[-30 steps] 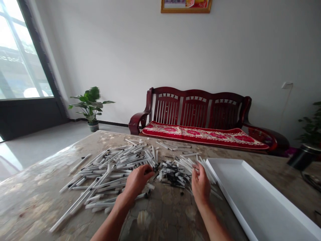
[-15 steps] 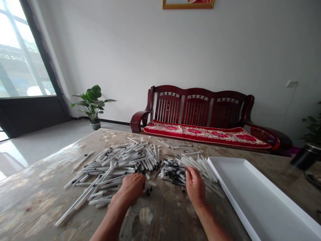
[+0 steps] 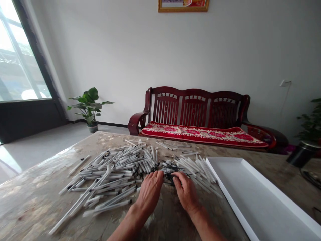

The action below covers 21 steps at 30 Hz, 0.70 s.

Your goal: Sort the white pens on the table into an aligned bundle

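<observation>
My left hand (image 3: 151,190) is closed, its fingers pressed together and curled down beside a heap of small black pen parts (image 3: 168,166). Whatever lies under those fingers is hidden. My right hand (image 3: 186,191) is pinched, thumb against forefinger, at the near side of the same heap. A thin dark piece shows by its fingertips, too small to name. To the left spreads a large pile of white pens (image 3: 117,167) with black ends. White pen barrels (image 3: 198,167) lie fanned out beyond my right hand.
A shallow white tray (image 3: 260,197) stands on the right of the stone-patterned table (image 3: 32,201). Behind the table is a dark red wooden bench (image 3: 195,107) with a red patterned cover. A black pot (image 3: 302,154) stands at the far right, a potted plant (image 3: 90,105) on the floor at left.
My left hand has moved right, from the white pen pile to the black parts. My right hand has shifted slightly left, so the two hands are now close together. The view has shifted a little.
</observation>
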Tool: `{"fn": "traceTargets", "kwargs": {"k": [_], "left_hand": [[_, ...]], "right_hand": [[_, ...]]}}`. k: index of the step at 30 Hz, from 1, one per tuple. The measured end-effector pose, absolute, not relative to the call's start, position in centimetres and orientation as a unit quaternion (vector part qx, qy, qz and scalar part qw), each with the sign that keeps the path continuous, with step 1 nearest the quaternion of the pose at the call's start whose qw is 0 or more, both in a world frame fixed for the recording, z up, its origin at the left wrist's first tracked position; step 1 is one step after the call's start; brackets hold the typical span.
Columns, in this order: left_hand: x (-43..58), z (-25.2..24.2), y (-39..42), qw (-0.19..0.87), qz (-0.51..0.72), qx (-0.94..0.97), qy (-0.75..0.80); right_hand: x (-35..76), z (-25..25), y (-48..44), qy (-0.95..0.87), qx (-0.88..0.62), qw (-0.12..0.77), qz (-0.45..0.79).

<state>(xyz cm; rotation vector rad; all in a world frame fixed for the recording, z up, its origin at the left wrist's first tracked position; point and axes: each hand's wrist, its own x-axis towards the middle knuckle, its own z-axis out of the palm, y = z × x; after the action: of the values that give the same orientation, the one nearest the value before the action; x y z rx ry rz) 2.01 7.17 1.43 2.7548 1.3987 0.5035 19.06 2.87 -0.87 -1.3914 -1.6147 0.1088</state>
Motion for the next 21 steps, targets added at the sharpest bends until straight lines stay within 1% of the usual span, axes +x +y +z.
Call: {"fn": "traceTargets", "kwargs": {"k": [4, 9, 12, 18, 21], "left_hand": [[2.9, 0.4, 6.9, 0.005, 0.242, 0.887, 0.392], [3.1, 0.0, 7.6, -0.015, 0.301, 0.889, 0.345], [2.9, -0.3, 8.3, 0.0, 0.319, 0.892, 0.32], [2.6, -0.7, 9.2, 0.013, 0.346, 0.887, 0.304], [2.7, -0.6, 9.2, 0.01, 0.355, 0.885, 0.301]], "right_hand": [[19.1, -0.5, 2.7, -0.642, -0.62, 0.445, 0.065], [19.3, -0.7, 3.0, -0.643, -0.637, 0.42, 0.069], [19.4, -0.9, 3.3, -0.637, -0.627, 0.441, 0.087], [19.4, -0.9, 3.4, -0.621, -0.558, 0.523, 0.173], [19.4, -0.8, 3.4, -0.606, -0.572, 0.525, 0.175]]}}
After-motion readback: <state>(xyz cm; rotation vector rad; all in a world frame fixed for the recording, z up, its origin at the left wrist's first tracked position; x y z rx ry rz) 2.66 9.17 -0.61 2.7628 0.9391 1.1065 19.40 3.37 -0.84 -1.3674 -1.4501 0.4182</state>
